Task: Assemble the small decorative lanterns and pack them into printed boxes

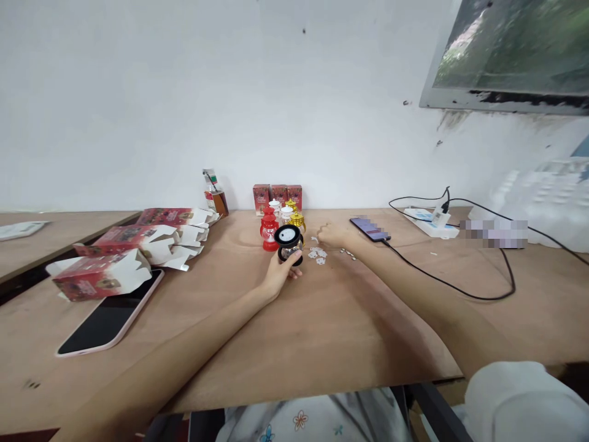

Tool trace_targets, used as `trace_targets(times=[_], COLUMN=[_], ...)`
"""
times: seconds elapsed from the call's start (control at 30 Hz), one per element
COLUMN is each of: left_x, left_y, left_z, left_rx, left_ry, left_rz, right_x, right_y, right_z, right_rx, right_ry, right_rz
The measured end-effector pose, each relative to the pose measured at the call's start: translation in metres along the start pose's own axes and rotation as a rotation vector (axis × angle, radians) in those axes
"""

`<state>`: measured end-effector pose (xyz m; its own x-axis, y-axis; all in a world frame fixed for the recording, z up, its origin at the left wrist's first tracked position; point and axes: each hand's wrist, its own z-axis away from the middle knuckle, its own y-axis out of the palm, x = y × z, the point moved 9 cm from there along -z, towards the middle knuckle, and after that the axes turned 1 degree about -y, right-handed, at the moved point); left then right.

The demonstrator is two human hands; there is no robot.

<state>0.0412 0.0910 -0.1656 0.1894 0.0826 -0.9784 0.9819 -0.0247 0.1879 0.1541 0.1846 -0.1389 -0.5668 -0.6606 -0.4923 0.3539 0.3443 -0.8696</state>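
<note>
My left hand [277, 274] is wrapped round a small black lantern [291, 250], tilted so its round base with a white disc faces me. My right hand [332, 236] reaches down to the table with its fingers curled together. Whatever its fingertips may hold is too small to make out. Just left of that hand lie several small white tabs [317, 253]. Behind the black lantern stand a red lantern [269, 232], white lanterns [286, 213] and gold lanterns [297, 221], partly hidden.
Opened red cartons [99, 274] lie at left, one over a pink-edged phone [110, 319]. Red boxes [261, 195] and a bottle [215, 197] stand by the wall. Small button-like pieces [348, 253], a cabled phone [369, 229] and a power strip [430, 224] are at right.
</note>
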Motion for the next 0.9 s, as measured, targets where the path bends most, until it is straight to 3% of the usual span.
trace_targets(times=[0.3, 0.53, 0.67, 0.77, 0.9], left_x=[-0.001, -0.006, -0.02, -0.041, -0.047], left_y=[0.001, 0.001, -0.003, -0.006, -0.013], left_z=[0.0, 0.0, 0.002, 0.009, 0.011], left_rx=[0.022, 0.002, -0.043, -0.094, -0.142], left_ry=[0.015, 0.075, 0.217, 0.38, 0.361], left_rz=[-0.046, -0.14, -0.317, -0.623, -0.867], right_x=[0.005, -0.001, -0.012, -0.022, -0.014], right_y=[-0.006, -0.004, -0.01, -0.026, -0.044], right_z=[-0.004, 0.004, 0.014, 0.032, 0.069], right_rx=[0.004, -0.06, -0.147, -0.256, -0.427], right_ry=[0.011, 0.166, 0.305, 0.423, 0.488], right_rz=[-0.001, -0.129, -0.227, -0.308, -0.451])
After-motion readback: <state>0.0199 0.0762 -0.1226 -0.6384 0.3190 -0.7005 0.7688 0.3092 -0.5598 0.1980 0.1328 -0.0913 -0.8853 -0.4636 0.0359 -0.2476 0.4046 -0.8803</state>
